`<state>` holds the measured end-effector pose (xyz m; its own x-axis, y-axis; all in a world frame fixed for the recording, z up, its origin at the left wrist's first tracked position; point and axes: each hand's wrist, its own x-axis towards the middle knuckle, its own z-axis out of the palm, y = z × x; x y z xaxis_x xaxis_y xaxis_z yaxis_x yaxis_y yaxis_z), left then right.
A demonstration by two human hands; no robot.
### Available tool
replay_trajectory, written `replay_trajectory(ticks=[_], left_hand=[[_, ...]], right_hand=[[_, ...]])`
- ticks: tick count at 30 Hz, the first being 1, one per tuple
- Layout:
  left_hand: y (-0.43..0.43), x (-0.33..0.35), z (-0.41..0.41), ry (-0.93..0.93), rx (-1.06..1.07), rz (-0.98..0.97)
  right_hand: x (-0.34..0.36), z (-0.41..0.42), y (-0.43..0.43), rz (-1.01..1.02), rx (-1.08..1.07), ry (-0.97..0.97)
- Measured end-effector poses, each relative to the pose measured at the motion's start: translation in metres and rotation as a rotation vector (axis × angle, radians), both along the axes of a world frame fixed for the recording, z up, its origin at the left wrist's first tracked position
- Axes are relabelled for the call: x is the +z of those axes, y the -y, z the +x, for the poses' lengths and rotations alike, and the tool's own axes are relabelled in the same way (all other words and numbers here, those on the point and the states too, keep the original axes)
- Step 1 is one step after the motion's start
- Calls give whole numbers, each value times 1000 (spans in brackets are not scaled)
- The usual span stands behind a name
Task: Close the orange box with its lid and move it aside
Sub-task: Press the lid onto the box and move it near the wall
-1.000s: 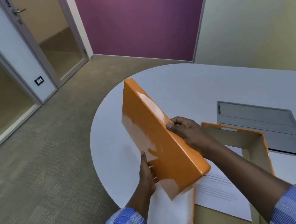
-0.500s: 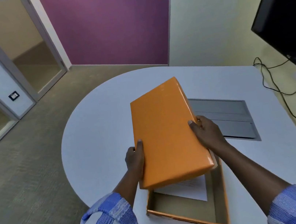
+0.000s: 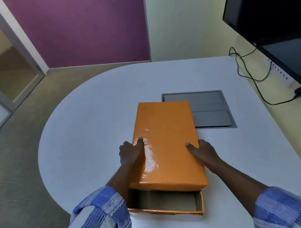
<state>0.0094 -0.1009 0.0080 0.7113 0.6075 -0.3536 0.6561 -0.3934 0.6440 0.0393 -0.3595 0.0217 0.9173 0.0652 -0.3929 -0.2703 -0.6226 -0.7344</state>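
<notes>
The glossy orange lid (image 3: 166, 142) lies almost flat over the far part of the orange box (image 3: 166, 212), which sits near the table's front edge. The box's near end is uncovered and shows a grey-brown inside. My left hand (image 3: 131, 152) grips the lid's left edge, thumb on top. On the lid's right edge is my right hand (image 3: 203, 151), thumb on top as well. The paper inside the box is hidden by the lid.
The white table (image 3: 82, 135) is rounded on the left. A grey cable hatch (image 3: 209, 110) is set into it just behind the lid. A black screen (image 3: 280, 22) hangs at the right, with black cables (image 3: 247, 72) below it. Carpet and a glass door lie left.
The lid went from tilted on edge above the box to nearly flat over it and lower. Both hands came down with it. The view swung to the right.
</notes>
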Motion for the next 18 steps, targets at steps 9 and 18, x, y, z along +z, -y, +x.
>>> replay_trajectory(ticks=[9, 18], left_hand=[[-7, -8, -14, -62, -83, -11], [-16, -13, -46, -110, -222, -51]], right_hand=[[-1, -7, -9, -66, 37, -62], [-6, -35, -5, -154, 85, -111]])
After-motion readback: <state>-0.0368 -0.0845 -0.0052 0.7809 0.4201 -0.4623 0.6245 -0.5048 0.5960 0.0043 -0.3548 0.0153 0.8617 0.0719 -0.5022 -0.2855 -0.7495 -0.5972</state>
